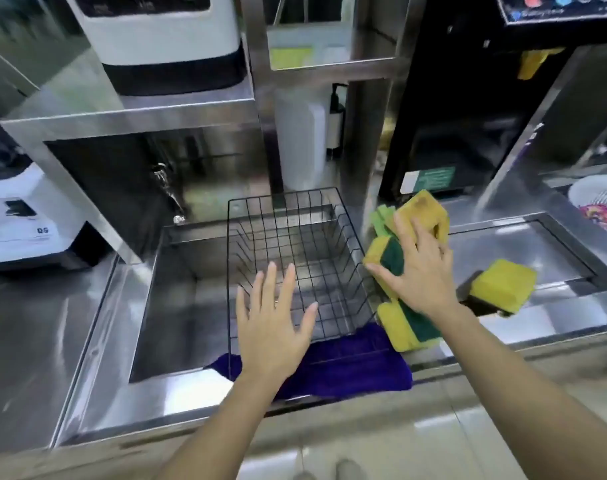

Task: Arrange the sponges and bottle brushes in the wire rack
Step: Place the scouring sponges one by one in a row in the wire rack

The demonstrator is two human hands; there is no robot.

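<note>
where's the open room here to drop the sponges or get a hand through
The wire rack looks empty inside, open at the top. The steel counter left of the sink is bare. It is crowded right of the rack, where the right hand presses on piled sponges.

I see the wire rack (288, 268) standing in the sink (177, 306), set toward the sink's right side, with its near edge on a cloth (347, 365) draped over the sink's front rim. My left hand (274, 327) is spread over the rack's near-left corner. Just right of the rack, on the counter (554, 306), lies a pile of sponges (409, 271), and my right hand (423, 268) lies flat on top of it. One more sponge (503, 285) sits apart, farther right. Behind the rack stands a jug (300, 140) with a pump bottle (336, 123) beside it. A basket (599, 202) sits at the far right.
</note>
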